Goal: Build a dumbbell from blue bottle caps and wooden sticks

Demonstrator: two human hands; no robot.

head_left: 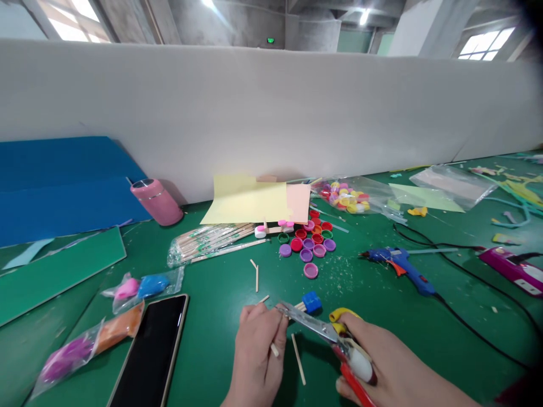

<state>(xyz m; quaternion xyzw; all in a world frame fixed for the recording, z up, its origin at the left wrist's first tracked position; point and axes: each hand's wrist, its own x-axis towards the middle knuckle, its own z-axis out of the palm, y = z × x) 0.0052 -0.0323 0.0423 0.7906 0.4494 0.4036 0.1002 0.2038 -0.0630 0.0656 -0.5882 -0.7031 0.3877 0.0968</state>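
Observation:
My left hand [259, 353] is closed around a thin wooden stick [275, 350], whose end pokes out between the fingers. In my right hand [384, 359] is a pair of scissors [314, 323] with red and yellow handles. The blade tips reach the fingertips of my left hand; whether they touch the stick is hidden. Just behind the blades lies a blue block [312, 302] with pale sticks at its side. A loose cut stick [298, 359] rests on the table between my hands, and short stick pieces [257, 278] lie farther ahead.
Colored bottle caps [306, 255] and bagged sticks [212, 243] lie ahead. A blue glue gun [401, 265], its cord and a purple power strip [513, 268] are at right. To the left are a phone [150, 350], bagged clay [70, 356] and a pink cup [156, 202]. A white partition [254, 113] stands behind.

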